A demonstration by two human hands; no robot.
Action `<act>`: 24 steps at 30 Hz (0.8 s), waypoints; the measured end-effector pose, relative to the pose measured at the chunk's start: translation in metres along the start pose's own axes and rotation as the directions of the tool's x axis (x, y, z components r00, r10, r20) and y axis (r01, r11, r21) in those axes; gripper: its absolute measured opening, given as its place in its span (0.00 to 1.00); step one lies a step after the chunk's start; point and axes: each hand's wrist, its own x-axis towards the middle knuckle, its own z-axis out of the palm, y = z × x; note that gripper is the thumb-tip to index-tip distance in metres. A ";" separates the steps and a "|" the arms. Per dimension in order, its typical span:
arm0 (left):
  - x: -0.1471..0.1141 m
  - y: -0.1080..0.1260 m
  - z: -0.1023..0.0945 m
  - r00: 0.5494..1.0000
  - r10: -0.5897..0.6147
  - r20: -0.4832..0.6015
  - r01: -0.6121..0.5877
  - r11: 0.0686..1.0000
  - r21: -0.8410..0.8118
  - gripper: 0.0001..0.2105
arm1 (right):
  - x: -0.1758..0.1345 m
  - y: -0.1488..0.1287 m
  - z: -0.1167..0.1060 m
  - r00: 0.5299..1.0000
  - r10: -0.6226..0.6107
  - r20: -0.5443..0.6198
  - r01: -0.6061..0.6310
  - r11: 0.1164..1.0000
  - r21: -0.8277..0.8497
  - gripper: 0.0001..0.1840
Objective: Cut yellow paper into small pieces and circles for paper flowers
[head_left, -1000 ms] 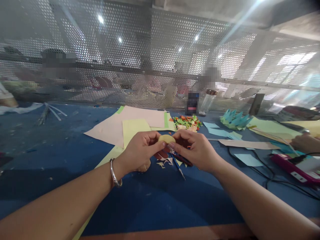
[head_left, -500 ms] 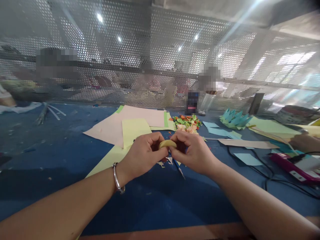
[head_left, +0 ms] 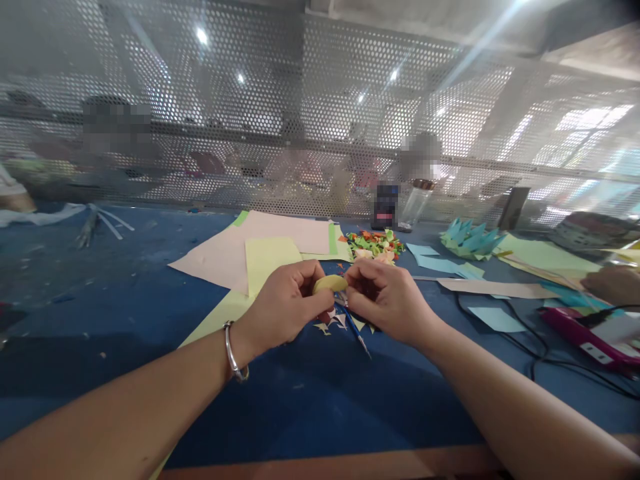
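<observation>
At frame centre, small curved yellow paper piece (head_left: 330, 283), left end hidden in pinch of left hand (head_left: 286, 299); right end just beside curled fingers of right hand (head_left: 393, 300), cannot tell if gripped. Just below, slim blue pen-like tool (head_left: 357, 330). Above, green-and-orange paper scraps (head_left: 377, 244); left of centre, pale pink paper sheet (head_left: 215, 257).

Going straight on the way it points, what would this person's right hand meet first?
Probably the yellow piece in the left hand; the right hand is close beside it, contact unclear.

No legible txt, labels, brands, nos. or signs in view, afaict.
</observation>
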 end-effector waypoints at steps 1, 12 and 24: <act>0.000 0.000 0.000 1.000 -0.005 -0.005 0.006 1.000 0.013 0.06 | 0.000 0.000 0.000 1.000 -0.004 -0.001 0.004 1.000 -0.006 0.06; 0.009 0.008 -0.020 0.993 -0.004 -0.117 0.024 0.986 0.167 0.06 | 0.003 0.014 -0.010 0.998 0.047 -0.044 -0.050 0.997 -0.063 0.06; 0.009 -0.001 -0.009 0.986 -0.081 0.145 0.067 0.993 0.099 0.09 | 0.001 0.012 -0.003 0.988 0.009 0.156 0.017 0.986 -0.165 0.04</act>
